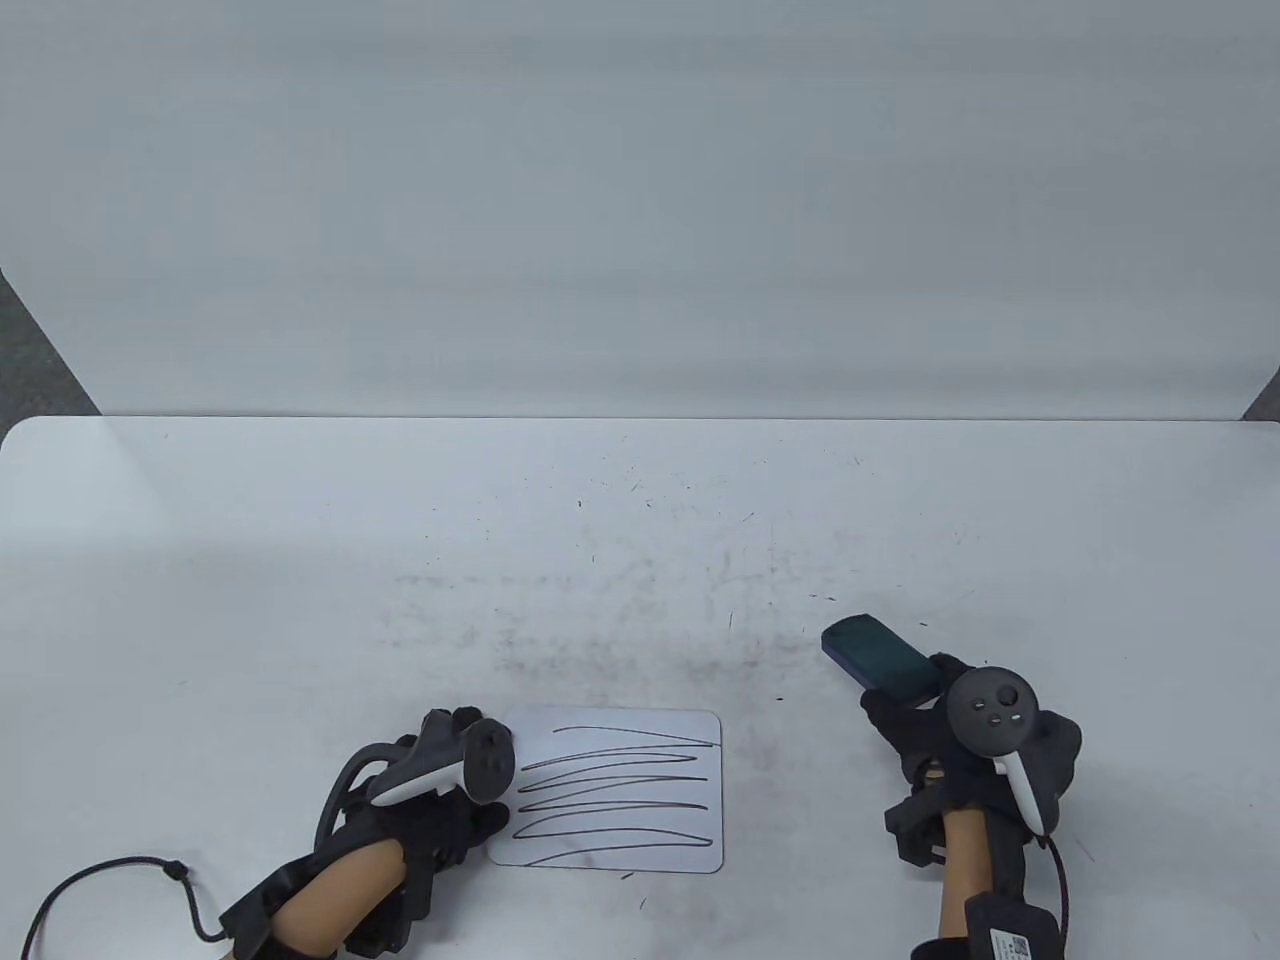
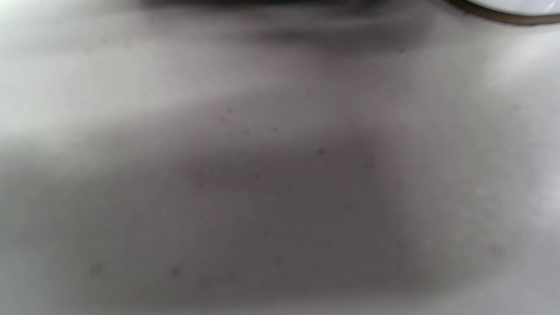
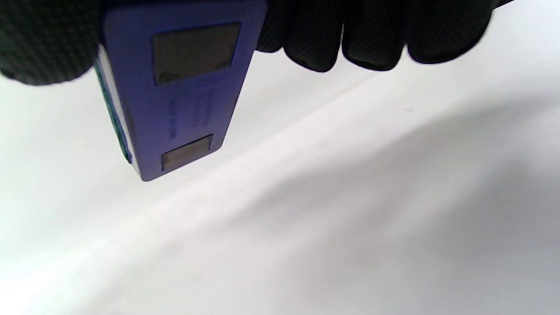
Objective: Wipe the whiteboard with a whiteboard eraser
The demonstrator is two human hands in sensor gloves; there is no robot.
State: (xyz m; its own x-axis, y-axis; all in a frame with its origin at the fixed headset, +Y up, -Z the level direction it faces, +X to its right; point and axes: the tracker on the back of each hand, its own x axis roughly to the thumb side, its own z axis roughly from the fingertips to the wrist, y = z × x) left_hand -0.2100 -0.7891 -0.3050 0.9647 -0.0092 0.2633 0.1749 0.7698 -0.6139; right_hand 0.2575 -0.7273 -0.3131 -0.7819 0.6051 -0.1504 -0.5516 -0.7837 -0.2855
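Observation:
A small white whiteboard [image 1: 640,810] with black zigzag scribbles lies flat near the table's front edge. My left hand [image 1: 455,790] rests at its left edge, fingers touching the board; its corner shows in the left wrist view [image 2: 516,8]. My right hand [image 1: 920,720] is to the right of the board and grips a whiteboard eraser [image 1: 880,660], dark green felt side up, held above the table. In the right wrist view the eraser's blue back [image 3: 183,92] with two grey pads hangs down from my gloved fingers [image 3: 350,39].
The white table [image 1: 300,560] carries faint smudges and small dark specks behind the board. A black cable [image 1: 120,880] loops at the front left. A pale backdrop stands behind the table.

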